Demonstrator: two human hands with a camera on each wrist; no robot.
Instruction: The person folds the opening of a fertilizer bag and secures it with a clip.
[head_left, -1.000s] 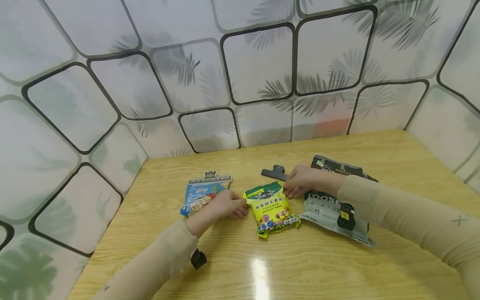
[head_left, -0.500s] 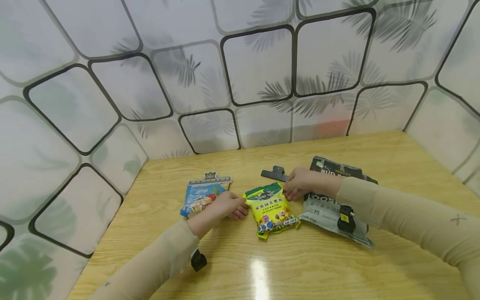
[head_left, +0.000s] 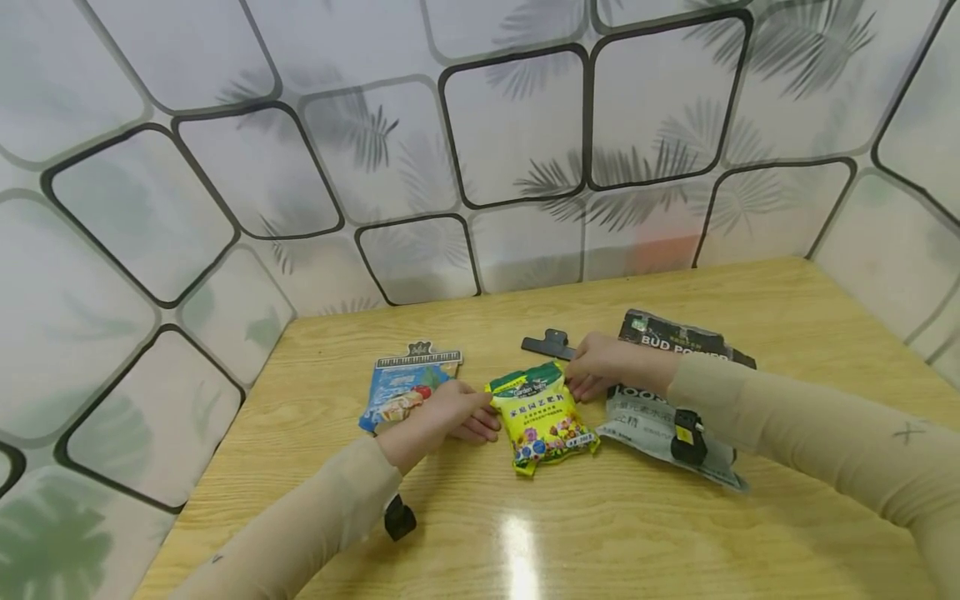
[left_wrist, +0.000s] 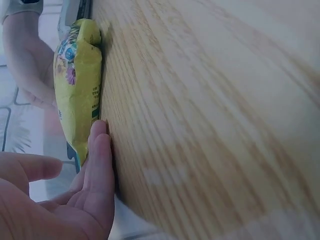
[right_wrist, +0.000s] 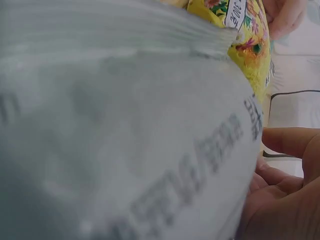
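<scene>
A yellow fertilizer packet [head_left: 545, 423] with a green top lies flat on the wooden table between both hands. At its upper left corner is my left hand [head_left: 448, 412]. In the left wrist view its fingers [left_wrist: 98, 165] stretch out nearly straight along the packet's corner, with the thumb held apart. My right hand [head_left: 602, 364] reaches to the packet's upper right edge. From the right wrist, a grey and black bag [right_wrist: 125, 115] covers the fingertips, while the thumb [right_wrist: 286, 140] shows straight and away from the fingers.
Under and behind my left forearm lies a blue packet [head_left: 401, 393] topped by a piano-keyboard clip [head_left: 420, 356]. A black clip [head_left: 551, 344] lies behind the yellow packet. The large bag [head_left: 637, 425] is under my right forearm. Patterned curtains [head_left: 517, 250] border the table.
Both hands stay almost still at the yellow packet's upper corners, with only slight shifts. The packet keeps its place.
</scene>
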